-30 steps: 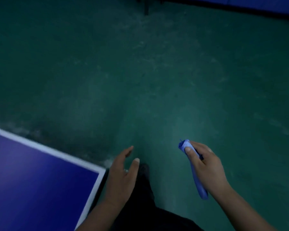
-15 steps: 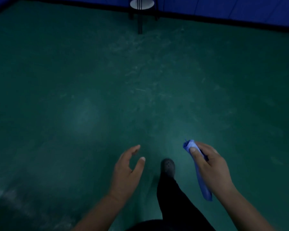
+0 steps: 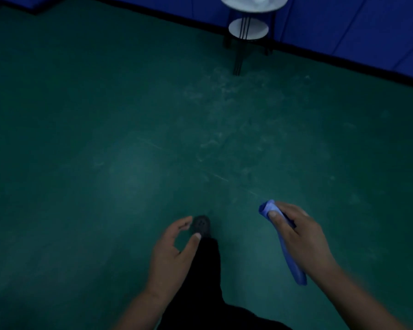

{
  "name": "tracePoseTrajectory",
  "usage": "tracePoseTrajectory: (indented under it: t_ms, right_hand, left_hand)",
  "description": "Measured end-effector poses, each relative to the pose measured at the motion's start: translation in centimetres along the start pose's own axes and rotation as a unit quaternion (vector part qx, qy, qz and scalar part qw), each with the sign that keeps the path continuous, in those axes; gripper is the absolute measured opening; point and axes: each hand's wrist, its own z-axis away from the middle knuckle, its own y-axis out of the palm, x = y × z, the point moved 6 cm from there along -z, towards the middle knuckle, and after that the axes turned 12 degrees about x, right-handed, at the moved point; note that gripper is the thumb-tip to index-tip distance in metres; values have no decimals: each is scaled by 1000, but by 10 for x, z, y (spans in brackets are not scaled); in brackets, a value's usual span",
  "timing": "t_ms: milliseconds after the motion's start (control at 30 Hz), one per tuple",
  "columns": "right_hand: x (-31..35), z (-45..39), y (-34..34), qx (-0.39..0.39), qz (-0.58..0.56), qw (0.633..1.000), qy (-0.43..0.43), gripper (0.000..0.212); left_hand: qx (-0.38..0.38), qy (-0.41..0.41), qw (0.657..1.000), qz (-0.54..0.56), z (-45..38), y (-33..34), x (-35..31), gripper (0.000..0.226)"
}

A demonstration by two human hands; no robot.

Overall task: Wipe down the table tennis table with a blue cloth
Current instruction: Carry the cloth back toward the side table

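Observation:
My right hand grips a rolled blue cloth at the lower right; one end sticks out past my thumb and the other hangs below my palm. My left hand hangs at the lower middle with loosely curved fingers and holds nothing. The table tennis table is out of view. Both hands are above the green floor.
A small round two-tier stand with white shelves and black legs is at the top, by a blue wall panel with a black base strip. My dark trouser leg and dark shoe step forward between my hands.
The blue table corner at lower left has left the view. The view has tilted up and moved forward, and the stand and wall have come closer. My foot has stepped ahead. The cloth stays gripped.

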Motion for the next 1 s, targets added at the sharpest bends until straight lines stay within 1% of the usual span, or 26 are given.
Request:
tracePoseTrajectory:
  t_ms: [133,200,233,333,433,500,567,633,700,767,867,967,1000]
  right_hand:
    - [22,-135,-5,-11,-13,1000,24,33]
    - [47,-201,-18,-18,-10,1000,11,35]
    - [55,-231,-27,-20,-6,1000,10,35]
    - [75,-317,-60,-44,2,999,26,32]
    - [78,-403,-95,-85,-13,995,50,25]
    - [76,-464,-108,-97,-20,993,64,22]
    - [74,-528,-118,-95,-24,992,75,21]
    - [75,-596,-128,-85,-31,993,72,24]
    - [82,-662,-137,-62,-40,994,75,28]
    - [98,-728,-151,-55,-34,996,64,31]
    - [126,-827,-167,-25,-24,998,48,24]
    - [158,-920,-182,-14,-18,999,27,23]
    - [166,-951,-185,-11,-14,1000,22,23]
  left_hand:
    - [14,-10,1000,4,-141,-17,-8,41]
    - [23,2,1000,1,-215,-27,-29,40]
    - [40,5,999,-1,-252,-30,-39,38]
    - [74,30,997,-22,-361,-35,-81,36]
    - [93,60,993,-41,-467,-33,-123,37]
    - [101,66,992,-47,-536,-28,-136,37]
    - [92,59,993,-41,-602,-24,-140,34]
    - [76,47,995,-41,-666,-22,-141,30]
    - [59,21,998,-26,-720,-22,-147,31]
    - [58,17,998,-23,-777,-24,-169,29]
    - [70,26,997,-25,-862,-38,-205,35]
    - [46,38,997,-38,-945,-66,-228,40]
    - [41,35,998,-40,-973,-74,-231,39]
